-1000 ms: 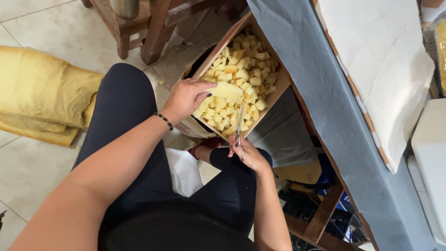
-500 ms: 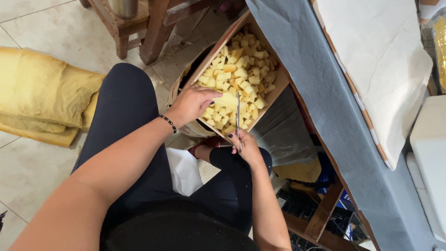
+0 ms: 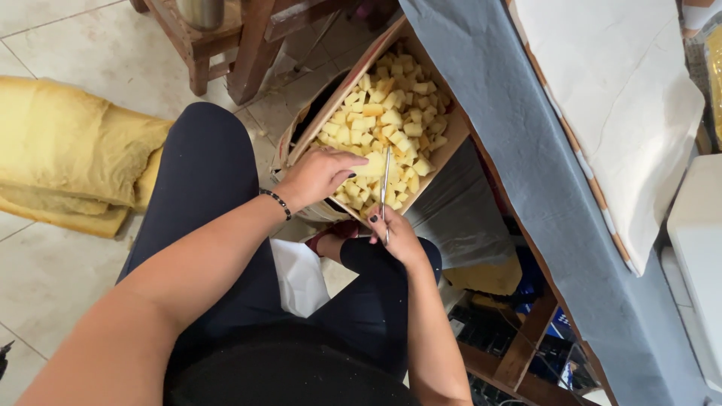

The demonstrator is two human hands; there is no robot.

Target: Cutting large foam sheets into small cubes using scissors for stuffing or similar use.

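Foam cubes are heaped in the cardboard box (image 3: pixel 444 143). Above that box, the large foam piece (image 3: pixel 371 164) is now turned flatter under the left hand (image 3: pixel 320 177), fingers clamped on it. Scissors (image 3: pixel 385 188) are gripped by the right hand (image 3: pixel 395 233) at the box's near edge, so another cut appears underway.

Pale tiled floor (image 3: pixel 68 45) carries folded yellow foam sheets (image 3: pixel 71 154) on the left and a wooden stool (image 3: pixel 226 37) up top.

Matt yellow foam cubes (image 3: pixel 391 120) in brown cardboard box (image 3: pixel 450 146); shiny metal scissors (image 3: pixel 385 188); glossy floor tiles (image 3: pixel 90 45); matt grey cloth (image 3: pixel 526 150).
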